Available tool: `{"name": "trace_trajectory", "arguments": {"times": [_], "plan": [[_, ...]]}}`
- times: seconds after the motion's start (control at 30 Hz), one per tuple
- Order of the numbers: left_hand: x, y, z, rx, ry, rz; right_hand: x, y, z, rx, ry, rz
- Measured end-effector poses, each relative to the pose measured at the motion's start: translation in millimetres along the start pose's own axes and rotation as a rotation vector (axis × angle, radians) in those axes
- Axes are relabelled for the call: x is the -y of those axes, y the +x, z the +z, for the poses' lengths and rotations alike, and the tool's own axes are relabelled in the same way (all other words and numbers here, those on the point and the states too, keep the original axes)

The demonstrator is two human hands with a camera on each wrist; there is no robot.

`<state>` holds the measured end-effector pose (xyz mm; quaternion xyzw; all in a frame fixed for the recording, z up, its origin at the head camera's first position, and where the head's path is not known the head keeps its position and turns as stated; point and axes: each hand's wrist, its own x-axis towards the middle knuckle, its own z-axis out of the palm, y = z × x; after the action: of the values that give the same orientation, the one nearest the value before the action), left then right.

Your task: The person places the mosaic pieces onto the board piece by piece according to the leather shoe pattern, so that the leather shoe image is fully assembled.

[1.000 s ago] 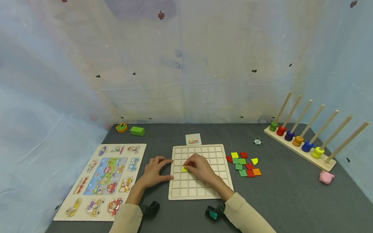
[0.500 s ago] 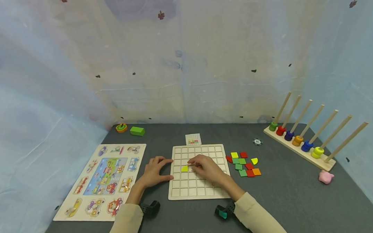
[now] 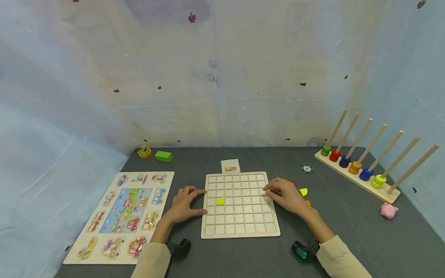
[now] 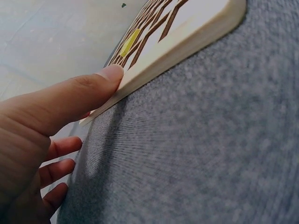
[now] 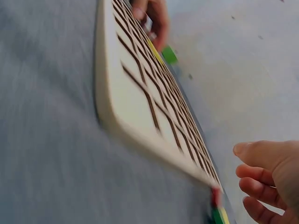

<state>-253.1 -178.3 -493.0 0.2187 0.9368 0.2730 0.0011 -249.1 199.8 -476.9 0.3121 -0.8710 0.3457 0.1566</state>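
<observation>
Seemingly lettered chip, text unreadable

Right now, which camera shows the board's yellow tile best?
The head view, where the tile lies uncovered on the board. The left wrist view shows it foreshortened; the right wrist view, a thin sliver.

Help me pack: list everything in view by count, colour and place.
Square wooden grid board: 1, pale, centre
Flat tile: 1, yellow, on board
Loose flat tiles: count unclear, mixed colours, board's right
Printed card: 1, white, behind board
Flat vehicle puzzle: 1, multicoloured, left
Rectangular block: 1, green, back left
Round toy: 1, orange and green, back left
Round chip: 1, black and white, right
Wooden ring rack: 1, multicoloured, right
Rounded figure: 1, pink, right
Table: 1, grey, beneath
Backdrop: 1, pale blue, behind
Wrist cameras: 2, black, wrists
Sleeves: 2, beige, forearms
Hands: 2, bare, flanking board
</observation>
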Motion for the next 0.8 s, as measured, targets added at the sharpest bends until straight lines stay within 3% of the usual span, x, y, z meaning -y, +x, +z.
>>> {"name": "trace_trajectory", "arguments": {"times": [0.33, 0.57, 0.8], "plan": [[-1.4, 0.5, -3.3, -0.002, -0.003, 0.003, -31.7, -30.3, -43.4, -0.106, -0.226, 0.316], [0.4, 1.4, 0.6, 0.000, -0.004, 0.013, -45.7, -41.9, -62.1, -0.023, -0.247, 0.517], [1.3, 0.1, 1.1, -0.004, -0.010, 0.020, -49.8, -48.1, -63.9, 0.055, -0.237, 0.562]]}}
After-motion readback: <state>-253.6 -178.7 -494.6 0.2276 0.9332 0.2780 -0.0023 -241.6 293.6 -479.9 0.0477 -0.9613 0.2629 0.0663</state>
